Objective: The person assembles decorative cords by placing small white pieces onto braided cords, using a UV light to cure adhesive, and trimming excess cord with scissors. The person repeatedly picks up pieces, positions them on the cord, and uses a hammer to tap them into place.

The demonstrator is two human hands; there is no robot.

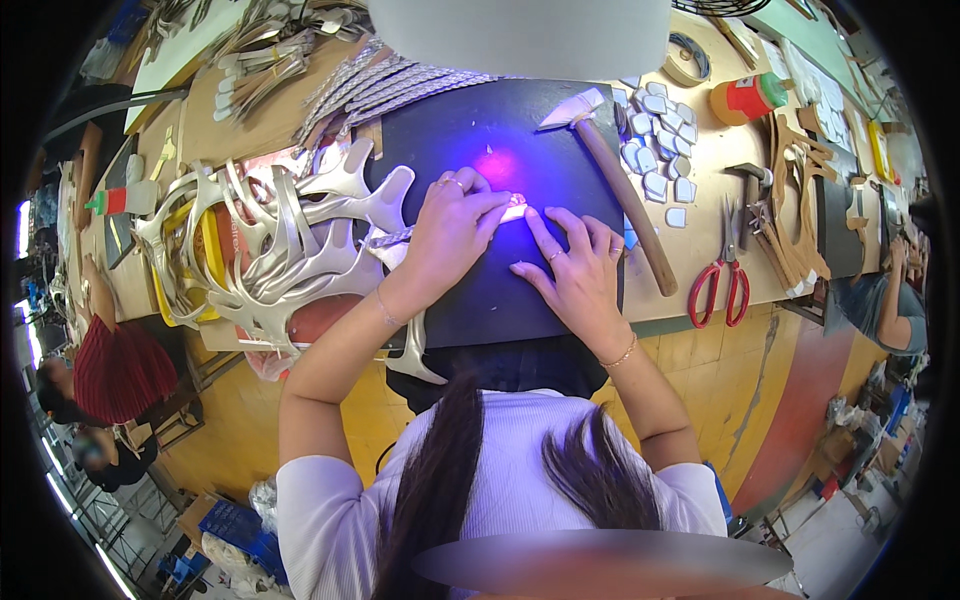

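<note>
On the black work mat (470,300), a small pale piece (514,212) lies lit bright pink and violet by the light. My left hand (445,228) has its thumb and fingers pinched at the left side of that piece. The tip of my right hand's (582,272) index finger touches its right edge, the other fingers spread over the mat. A silver braided strap (388,239) shows at the left hand's wrist side; whether it joins the pale piece is hidden. To the right, a wooden-handled hammer (628,195) lies across the mat's edge.
Silver cut-out uppers (330,225) are heaped at left, and braided strips (395,88) lie behind. Small rounded grey pieces (660,140), red-handled scissors (722,285) and a green-capped bottle (748,98) stand or lie at right. A white lamp cover (520,35) overhangs the far side.
</note>
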